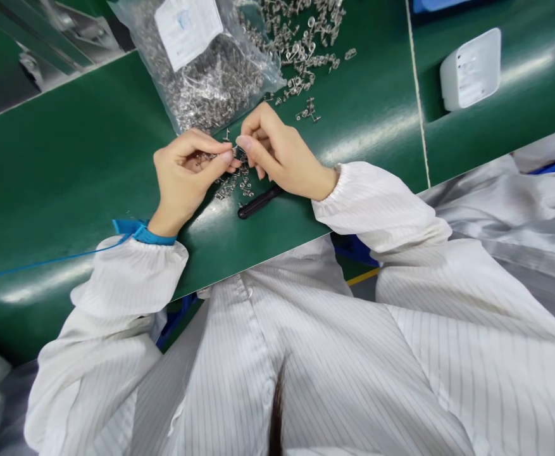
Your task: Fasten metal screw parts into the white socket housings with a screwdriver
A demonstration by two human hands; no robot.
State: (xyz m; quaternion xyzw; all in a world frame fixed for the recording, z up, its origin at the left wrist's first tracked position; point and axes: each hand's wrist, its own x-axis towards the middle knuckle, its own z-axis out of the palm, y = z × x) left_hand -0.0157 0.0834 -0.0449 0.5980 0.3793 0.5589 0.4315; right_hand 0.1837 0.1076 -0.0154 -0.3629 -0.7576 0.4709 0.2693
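Note:
My left hand (185, 174) is closed, its thumb and fingers pinching a small metal spring (234, 152). More springs seem to lie within its curled fingers. Facing it, my right hand (281, 152) has thumb and forefinger pinched together at the end of that same spring. Below the fingertips, a small pile of loose springs (232, 183) rests on the green table (92, 139). A black-handled tool (258, 202) lies beside the pile, its far end hidden under my right hand. A blue wrist strap (154, 234) circles my left wrist, with a cord running left.
Beyond my hands lies a clear plastic bag (211, 82) full of springs, with a white label (187, 28). Many loose springs (305, 57) spread to its right. A white plastic container (471, 69) stands at the right, past a pale line. Metal framework (68, 31) is at the upper left.

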